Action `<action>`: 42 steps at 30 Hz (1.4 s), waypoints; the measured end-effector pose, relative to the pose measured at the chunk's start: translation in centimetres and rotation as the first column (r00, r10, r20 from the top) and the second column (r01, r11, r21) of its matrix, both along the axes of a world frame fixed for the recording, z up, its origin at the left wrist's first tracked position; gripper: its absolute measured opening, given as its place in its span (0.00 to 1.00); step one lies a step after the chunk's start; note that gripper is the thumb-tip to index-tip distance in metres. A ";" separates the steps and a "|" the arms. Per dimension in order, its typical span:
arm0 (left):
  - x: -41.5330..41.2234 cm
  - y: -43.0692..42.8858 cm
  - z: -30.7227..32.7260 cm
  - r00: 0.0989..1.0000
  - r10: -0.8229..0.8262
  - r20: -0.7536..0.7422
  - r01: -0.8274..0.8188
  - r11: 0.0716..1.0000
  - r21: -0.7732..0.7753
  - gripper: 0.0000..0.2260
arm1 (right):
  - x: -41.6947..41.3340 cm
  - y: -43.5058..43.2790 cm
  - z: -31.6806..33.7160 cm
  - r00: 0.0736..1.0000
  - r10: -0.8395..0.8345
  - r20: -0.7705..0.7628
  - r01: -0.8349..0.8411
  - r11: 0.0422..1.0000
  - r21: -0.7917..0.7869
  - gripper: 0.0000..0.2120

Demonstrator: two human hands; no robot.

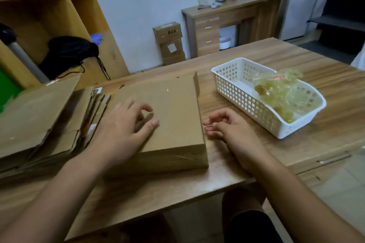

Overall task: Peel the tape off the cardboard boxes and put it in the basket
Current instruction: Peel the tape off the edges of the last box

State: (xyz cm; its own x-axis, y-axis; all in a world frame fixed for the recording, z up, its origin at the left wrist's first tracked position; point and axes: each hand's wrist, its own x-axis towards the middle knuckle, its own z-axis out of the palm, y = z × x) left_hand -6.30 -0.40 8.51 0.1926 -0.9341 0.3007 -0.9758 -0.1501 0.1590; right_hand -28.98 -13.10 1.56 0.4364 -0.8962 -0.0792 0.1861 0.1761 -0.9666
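Observation:
A flat brown cardboard box [173, 116] lies in the middle of the wooden table [266, 61]. My left hand [126, 124] rests on top of the box, fingers spread and slightly bent, holding nothing. My right hand [227, 126] lies on the table just right of the box, fingers loosely curled and empty. To the right stands a white plastic basket [233, 87] holding a crumpled wad of clear yellowish tape [280, 92].
A stack of flattened cardboard boxes [43, 124] lies at the left of the table. Wooden shelves with a black bag [69, 53] stand behind it. Small cardboard boxes [169, 43] and a wooden desk [227, 21] stand by the far wall.

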 end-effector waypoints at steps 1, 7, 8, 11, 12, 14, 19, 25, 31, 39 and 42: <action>0.1 -0.1 -0.1 0.999 -0.017 -0.029 0.018 1.000 0.021 0.22 | 0.0 0.1 -0.1 1.000 0.010 0.013 -0.011 1.000 0.002 0.12; 1.0 -0.1 0.0 0.995 -0.088 -0.050 0.092 0.992 0.081 0.22 | 0.1 0.0 -0.7 0.999 0.000 0.039 0.002 0.999 -0.040 0.14; 1.1 -0.1 0.0 0.994 -0.092 -0.052 0.096 0.992 0.078 0.21 | 0.1 0.0 -0.8 0.999 -0.003 0.039 0.005 0.999 -0.050 0.15; 1.8 -0.1 0.0 0.992 -0.105 -0.073 0.110 0.992 0.067 0.20 | 0.1 -0.1 -1.2 0.998 -0.018 0.060 0.023 0.996 -0.087 0.16; 2.0 -0.2 0.0 0.989 -0.115 -0.098 0.122 0.991 0.064 0.20 | 0.2 -0.1 -1.2 0.997 -0.024 0.075 0.031 0.995 -0.096 0.16; 2.3 -0.3 0.1 0.979 -0.142 -0.145 0.152 0.987 0.061 0.18 | 0.3 -0.3 -1.3 0.994 -0.033 0.100 0.045 0.992 -0.116 0.17; 2.7 -0.3 0.2 0.958 -0.182 -0.222 0.194 0.980 0.034 0.17 | 0.7 -0.5 -1.1 0.990 -0.038 0.137 0.065 0.977 -0.201 0.16; 2.3 -0.2 0.5 0.942 -0.187 -0.278 0.196 0.981 0.004 0.17 | 1.3 -1.1 -1.0 0.985 -0.048 0.163 0.086 0.969 -0.231 0.16; 2.1 -0.4 0.4 0.945 -0.167 -0.282 0.174 0.985 0.002 0.16 | 1.7 -1.2 -1.5 0.989 -0.078 0.126 0.111 0.953 -0.283 0.15; 2.2 -0.3 0.3 0.936 -0.163 -0.313 0.169 0.986 -0.011 0.15 | 1.3 -1.3 -2.2 0.992 -0.053 0.110 0.082 0.959 -0.271 0.14; 2.2 -0.3 0.3 0.926 -0.164 -0.339 0.167 0.986 -0.021 0.12 | 1.5 -2.2 -1.8 0.989 -0.078 0.123 0.103 0.973 -0.207 0.16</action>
